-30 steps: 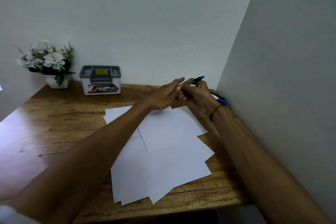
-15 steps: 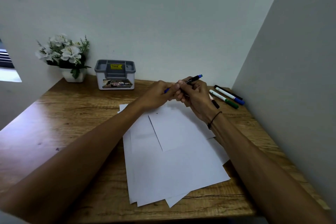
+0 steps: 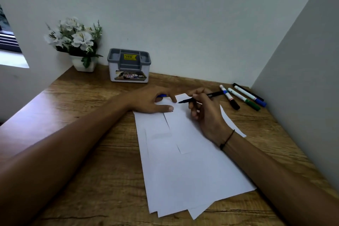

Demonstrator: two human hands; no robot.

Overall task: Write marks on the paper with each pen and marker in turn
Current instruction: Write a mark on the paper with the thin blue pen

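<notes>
Several white paper sheets [image 3: 183, 167] lie stacked on the wooden desk [image 3: 88, 152]. My right hand [image 3: 205, 113] grips a black pen [image 3: 194, 98] with a blue end; its bare tip hovers just over the top sheet's far edge. My left hand [image 3: 152, 101] rests flat on the paper's far left corner, and a blue cap [image 3: 162, 95] peeks from under its fingers. At the far right lie a black-capped marker [image 3: 230, 98], a green marker [image 3: 244, 99], a blue marker [image 3: 251, 96] and a thin black pen [image 3: 245, 90].
A grey-lidded white plastic box [image 3: 129, 66] stands at the back of the desk. Left of it is a white pot of white flowers [image 3: 77, 42]. Walls close the desk at the back and right. A window opening shows at the far left.
The cap has come off the pen into my left hand. Both hands dropped from mid-air to the paper. The pen tip now points left at the sheet, and the view tilted down.
</notes>
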